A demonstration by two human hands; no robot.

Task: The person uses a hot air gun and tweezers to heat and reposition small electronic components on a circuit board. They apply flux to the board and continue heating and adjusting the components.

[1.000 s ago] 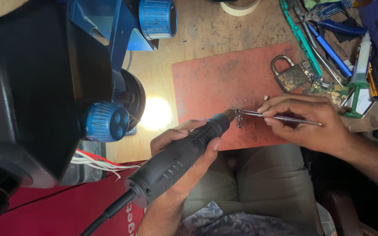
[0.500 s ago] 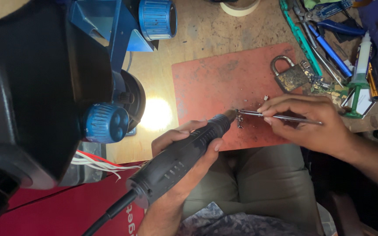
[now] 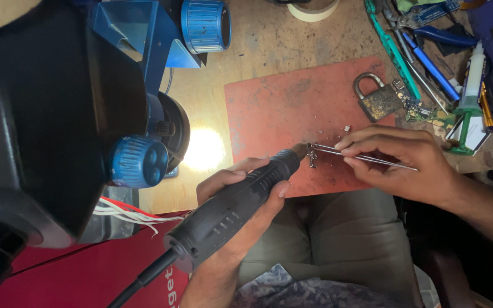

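1. Tweezers [image 3: 366, 157] lie pinched between the fingers of the right hand [image 3: 397, 165], which rests over the lower right part of the red mat [image 3: 275, 108].
2. Tips of the tweezers clamp a small metal part [image 3: 312, 155] just above the mat's lower edge; its exact shape is too small to tell.
3. Left hand [image 3: 241, 199] is wrapped firmly around a black rotary tool [image 3: 232, 208], just below the mat's lower edge, thumb along the barrel.
4. Nose of the rotary tool points up and right onto the mat and meets the small metal part at the tweezer tips.
5. Black cord [image 3: 138, 282] leaves the tool's rear, down and left of the mat.
6. Brass padlock [image 3: 378, 97] sits on the mat's upper right corner, with a small circuit board [image 3: 423, 111] just right of it, off the mat.
7. Blue-handled tools [image 3: 429, 57] and a syringe [image 3: 472, 80] lie right of the mat.
8. Microscope [image 3: 58, 114] with blue knobs stands left of the mat, its light making a bright spot [image 3: 203, 149] on the wooden bench [image 3: 269, 40] beside the mat's left edge.
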